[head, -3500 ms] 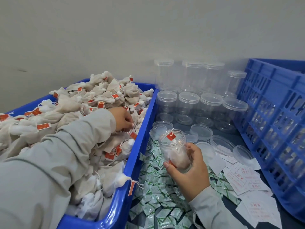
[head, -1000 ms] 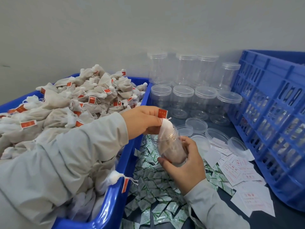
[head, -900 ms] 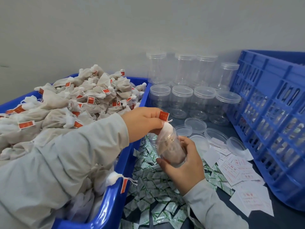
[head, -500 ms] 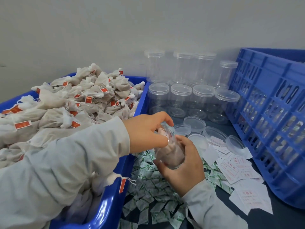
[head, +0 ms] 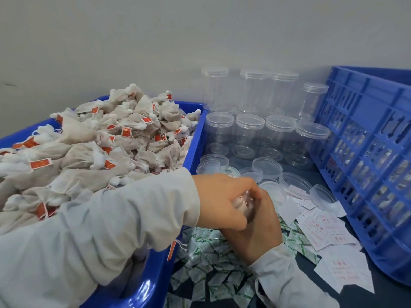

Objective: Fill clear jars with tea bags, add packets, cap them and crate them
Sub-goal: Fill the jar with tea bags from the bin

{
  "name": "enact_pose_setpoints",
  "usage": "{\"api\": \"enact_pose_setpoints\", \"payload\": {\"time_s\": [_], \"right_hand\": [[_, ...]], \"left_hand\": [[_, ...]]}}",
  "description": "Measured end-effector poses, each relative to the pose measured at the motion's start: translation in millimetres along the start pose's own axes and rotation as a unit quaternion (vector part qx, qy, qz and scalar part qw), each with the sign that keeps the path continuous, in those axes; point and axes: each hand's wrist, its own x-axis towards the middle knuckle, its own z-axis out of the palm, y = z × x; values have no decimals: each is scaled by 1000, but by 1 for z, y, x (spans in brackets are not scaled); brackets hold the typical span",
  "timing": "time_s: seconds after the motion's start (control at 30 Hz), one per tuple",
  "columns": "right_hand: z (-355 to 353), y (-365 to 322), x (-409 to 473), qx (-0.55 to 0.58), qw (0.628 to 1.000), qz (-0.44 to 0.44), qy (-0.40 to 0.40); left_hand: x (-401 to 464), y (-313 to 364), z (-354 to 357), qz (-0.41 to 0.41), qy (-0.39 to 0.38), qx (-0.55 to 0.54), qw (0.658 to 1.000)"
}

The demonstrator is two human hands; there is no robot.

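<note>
My right hand (head: 255, 225) grips a clear jar (head: 243, 205) that holds tea bags; the jar is mostly hidden between both hands. My left hand (head: 222, 198) lies over the jar's mouth with its fingers curled down onto the tea bags inside. A heap of white tea bags with red tags (head: 100, 147) fills the blue bin (head: 195, 134) on the left. Green-printed packets (head: 211, 263) lie scattered under my hands. Loose clear lids (head: 266, 166) lie beyond the jar.
Capped empty clear jars (head: 250, 134) stand in two stacked rows against the wall. A blue slotted crate (head: 367, 152) stands at the right. White paper slips with red print (head: 322, 227) lie on the dark table beside it.
My left hand brought a tea bag from the bin to the jar and pushed it in; it now covers the jar's mouth. Both hands and the jar have sunk lower.
</note>
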Motion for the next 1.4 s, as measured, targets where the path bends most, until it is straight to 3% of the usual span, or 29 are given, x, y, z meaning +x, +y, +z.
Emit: {"api": "enact_pose_setpoints", "payload": {"time_s": [0.03, 0.07, 0.17, 0.3, 0.37, 0.43, 0.53, 0.63, 0.77, 1.0, 1.2, 1.3, 1.4], "right_hand": [[2, 1, -4, -26, 999, -4, -29], [3, 1, -5, -35, 999, 30, 6], [4, 3, -8, -112, 992, 22, 59], [2, 6, -8, -90, 992, 10, 84], [0, 7, -8, -66, 993, 33, 91], [-1, 7, -8, -46, 993, 53, 94], [-2, 6, -8, -41, 992, 63, 101], [-3, 4, -7, -46, 992, 63, 97], [-2, 4, -8, -46, 992, 60, 99], [0, 5, -9, -40, 994, 54, 84], [0, 6, -8, -38, 994, 61, 77], [0, 7, -8, -36, 995, 62, 74], [0, 7, -8, -31, 995, 64, 72]], "left_hand": [[-1, -2, -1, 3, 24, 1, 1000], [-2, -5, -4, 1, 51, -22, 998], [-4, -23, -21, -9, 157, -138, 978], [-5, -60, -53, -71, 364, -236, 898], [-7, -78, -66, -135, 405, -206, 881], [-6, -98, -70, -218, 367, -51, 903], [-1, -112, -61, -289, 199, 147, 925], [7, -116, -42, -287, 75, 177, 939], [18, -119, -32, -263, 27, 206, 942], [19, -121, -37, -273, 50, 210, 937], [10, -124, -52, -281, 162, 112, 939], [6, -122, -55, -283, 246, -50, 926], [5, -117, -59, -254, 314, -260, 877]]}}
